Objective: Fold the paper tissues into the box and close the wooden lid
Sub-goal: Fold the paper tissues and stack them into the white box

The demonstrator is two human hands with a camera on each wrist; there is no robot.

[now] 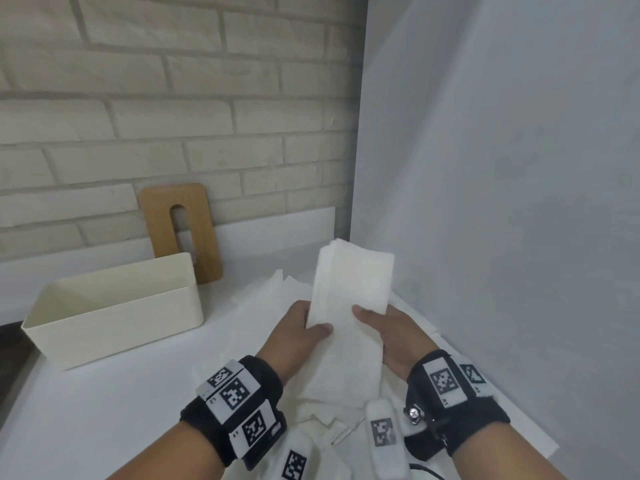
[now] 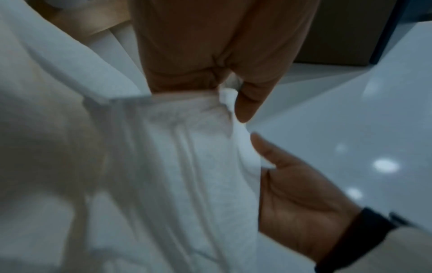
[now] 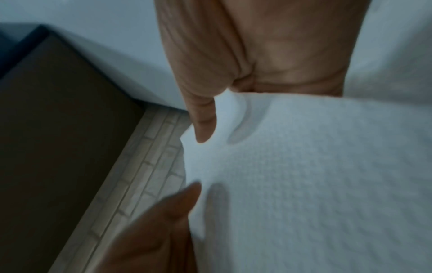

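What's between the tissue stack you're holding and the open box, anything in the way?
Head view: only bare white counter separates the tissue stack from the box. Loose tissues lie under and behind the stack. The lid leans against the wall behind the box.

— What can't you make out?

— The fingers of the left hand (image 1: pixel 300 326) and the right hand (image 1: pixel 384 328) sit behind the tissue stack (image 1: pixel 349 292); only the thumbs show on its front.

— And the box (image 1: pixel 114 308)?

— Its floor is out of sight behind the near wall. It also covers the lower corner of the wooden lid (image 1: pixel 181 230).

— The loose tissues (image 1: pixel 270 296)?

— Mostly covered by the hands and the stack; their number can't be told.

— The wrist views?

— Blurred. In the left one the tissues smear together on the left side, and both forearms run off the head view's bottom edge.
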